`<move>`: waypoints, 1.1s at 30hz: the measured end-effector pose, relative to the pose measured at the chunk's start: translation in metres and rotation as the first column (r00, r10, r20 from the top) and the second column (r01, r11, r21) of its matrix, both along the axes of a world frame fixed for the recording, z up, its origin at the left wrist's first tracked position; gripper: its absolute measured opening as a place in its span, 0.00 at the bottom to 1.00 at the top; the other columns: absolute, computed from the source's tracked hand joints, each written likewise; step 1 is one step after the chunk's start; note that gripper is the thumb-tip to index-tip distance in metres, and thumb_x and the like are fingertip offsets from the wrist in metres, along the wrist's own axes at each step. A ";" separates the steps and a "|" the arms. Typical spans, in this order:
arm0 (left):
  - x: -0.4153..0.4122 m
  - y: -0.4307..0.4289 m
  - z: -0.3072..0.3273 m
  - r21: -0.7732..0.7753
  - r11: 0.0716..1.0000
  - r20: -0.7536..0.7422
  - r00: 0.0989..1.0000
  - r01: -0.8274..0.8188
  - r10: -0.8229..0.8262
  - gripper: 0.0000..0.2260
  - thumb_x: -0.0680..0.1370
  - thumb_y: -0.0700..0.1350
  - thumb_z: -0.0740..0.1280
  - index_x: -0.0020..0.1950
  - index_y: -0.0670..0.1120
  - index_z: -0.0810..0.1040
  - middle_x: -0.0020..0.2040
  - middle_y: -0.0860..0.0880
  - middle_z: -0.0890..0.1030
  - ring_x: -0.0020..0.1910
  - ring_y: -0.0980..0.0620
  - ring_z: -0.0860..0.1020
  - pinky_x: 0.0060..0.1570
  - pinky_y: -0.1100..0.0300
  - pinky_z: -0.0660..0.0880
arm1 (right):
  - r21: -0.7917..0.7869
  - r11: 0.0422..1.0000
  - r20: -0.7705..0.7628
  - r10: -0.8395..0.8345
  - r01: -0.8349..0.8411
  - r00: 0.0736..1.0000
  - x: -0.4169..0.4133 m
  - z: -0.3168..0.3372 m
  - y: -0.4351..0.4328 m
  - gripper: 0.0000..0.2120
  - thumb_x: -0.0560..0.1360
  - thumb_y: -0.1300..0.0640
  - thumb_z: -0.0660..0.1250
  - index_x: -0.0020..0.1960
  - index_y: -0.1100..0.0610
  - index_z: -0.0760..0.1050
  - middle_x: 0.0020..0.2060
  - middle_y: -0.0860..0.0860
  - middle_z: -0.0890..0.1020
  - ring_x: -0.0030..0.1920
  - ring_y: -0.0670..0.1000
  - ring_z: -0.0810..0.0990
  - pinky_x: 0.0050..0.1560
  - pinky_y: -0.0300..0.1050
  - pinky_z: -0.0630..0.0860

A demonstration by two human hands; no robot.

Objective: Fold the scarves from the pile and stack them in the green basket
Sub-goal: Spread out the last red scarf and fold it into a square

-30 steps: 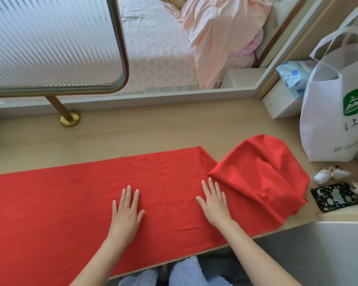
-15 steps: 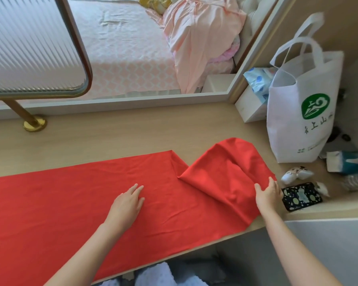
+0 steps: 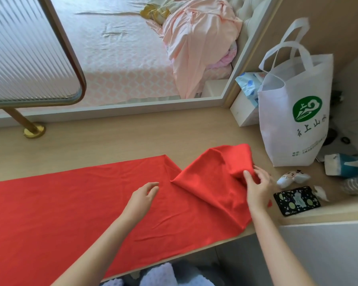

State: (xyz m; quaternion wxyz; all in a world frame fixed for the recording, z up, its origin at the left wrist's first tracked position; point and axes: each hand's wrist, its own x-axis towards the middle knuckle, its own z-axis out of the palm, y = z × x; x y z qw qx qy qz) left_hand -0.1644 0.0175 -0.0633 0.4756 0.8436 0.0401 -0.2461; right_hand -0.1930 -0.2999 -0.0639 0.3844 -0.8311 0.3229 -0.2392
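A long red scarf (image 3: 70, 203) lies spread flat across the wooden desk (image 3: 112, 141), running off the left edge of view. Its right end is bunched and folded back over itself into a raised hump. My right hand (image 3: 256, 184) grips that bunched right end, thumb and fingers pinching the cloth near its far right edge. My left hand (image 3: 143, 197) hovers over the flat middle of the scarf, fingers loosely curled and holding nothing. No green basket or pile of scarves is in view.
A white tote bag (image 3: 293, 120) with a green logo stands at the right. Near it lie a black patterned phone (image 3: 297, 201), a small white figurine (image 3: 291, 178), a tissue box (image 3: 244, 112) and bottles. A ribbed glass panel on a brass post (image 3: 31, 129) stands at back left.
My right hand slid from the scarf's middle to its bunched right end and took hold of it. My left hand lifted off the cloth and curled. The view swung right.
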 end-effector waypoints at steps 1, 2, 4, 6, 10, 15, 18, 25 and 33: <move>0.000 -0.004 0.004 -0.106 0.991 -0.063 0.995 -0.082 0.075 0.11 0.83 0.45 0.59 0.62 0.49 0.76 0.61 0.48 0.79 0.57 0.51 0.79 0.56 0.56 0.71 | -0.005 0.995 0.052 0.103 -0.103 0.993 -0.007 0.009 0.021 0.08 0.73 0.63 0.72 0.52 0.59 0.81 0.54 0.55 0.81 0.59 0.54 0.76 0.64 0.48 0.68; 0.000 -0.008 0.009 -0.208 0.964 -0.151 0.979 -0.166 0.136 0.10 0.83 0.45 0.58 0.61 0.48 0.75 0.60 0.47 0.80 0.54 0.51 0.80 0.54 0.56 0.73 | 0.017 0.980 0.081 0.194 -0.196 0.978 -0.015 0.013 0.043 0.09 0.72 0.63 0.72 0.51 0.54 0.80 0.54 0.52 0.81 0.59 0.50 0.76 0.65 0.45 0.67; -0.001 -0.014 0.020 -0.360 0.875 -0.334 0.920 -0.323 0.202 0.11 0.83 0.47 0.57 0.61 0.47 0.75 0.59 0.47 0.80 0.53 0.50 0.80 0.51 0.55 0.75 | 0.034 0.930 0.112 0.361 -0.367 0.926 -0.032 0.017 0.088 0.11 0.72 0.61 0.72 0.50 0.49 0.79 0.54 0.44 0.81 0.60 0.43 0.75 0.69 0.40 0.61; -0.002 -0.019 0.027 -0.424 0.797 -0.460 0.860 -0.430 0.219 0.12 0.83 0.50 0.57 0.62 0.47 0.73 0.57 0.47 0.80 0.55 0.47 0.79 0.50 0.54 0.75 | 0.023 0.840 0.072 0.539 -0.542 0.839 -0.047 0.006 0.125 0.08 0.72 0.53 0.71 0.51 0.47 0.80 0.55 0.40 0.81 0.63 0.40 0.74 0.71 0.37 0.57; -0.009 -0.020 0.020 -0.335 0.835 -0.451 0.853 -0.436 0.264 0.13 0.82 0.48 0.59 0.64 0.44 0.72 0.58 0.45 0.77 0.54 0.48 0.78 0.52 0.53 0.72 | 0.137 0.698 -0.121 0.716 -0.703 0.688 -0.071 -0.023 0.159 0.19 0.72 0.35 0.64 0.54 0.45 0.81 0.59 0.38 0.78 0.63 0.35 0.72 0.71 0.38 0.58; -0.021 -0.010 0.003 -0.182 0.900 -0.400 0.866 -0.396 0.300 0.13 0.81 0.40 0.60 0.65 0.40 0.73 0.53 0.45 0.78 0.41 0.54 0.77 0.37 0.61 0.68 | 0.202 0.911 -0.109 0.386 -0.359 0.916 -0.055 -0.037 0.116 0.11 0.73 0.61 0.71 0.54 0.50 0.78 0.53 0.48 0.80 0.58 0.48 0.77 0.63 0.46 0.71; -0.026 -0.007 -0.004 -0.157 0.913 -0.419 0.862 -0.377 0.284 0.13 0.81 0.38 0.59 0.65 0.38 0.74 0.51 0.44 0.78 0.39 0.56 0.77 0.37 0.62 0.68 | 0.258 0.939 -0.358 0.311 -0.227 0.880 -0.040 -0.046 0.090 0.20 0.73 0.57 0.72 0.63 0.56 0.74 0.59 0.54 0.76 0.61 0.55 0.74 0.63 0.49 0.70; -0.032 -0.007 -0.002 -0.153 0.929 -0.404 0.879 -0.338 0.253 0.14 0.81 0.35 0.57 0.65 0.34 0.73 0.51 0.40 0.78 0.40 0.53 0.76 0.27 0.75 0.70 | 0.014 0.953 -0.439 0.278 -0.302 0.855 -0.020 -0.064 0.085 0.13 0.70 0.54 0.74 0.53 0.54 0.79 0.53 0.52 0.76 0.58 0.55 0.68 0.57 0.43 0.62; -0.035 -0.004 0.002 -0.170 0.923 -0.390 0.884 -0.344 0.258 0.14 0.81 0.37 0.57 0.64 0.38 0.75 0.53 0.43 0.80 0.44 0.52 0.79 0.28 0.75 0.70 | 0.070 0.905 -0.266 0.423 -0.421 0.866 -0.016 -0.046 0.096 0.04 0.71 0.54 0.74 0.42 0.53 0.79 0.44 0.48 0.80 0.49 0.49 0.71 0.54 0.45 0.68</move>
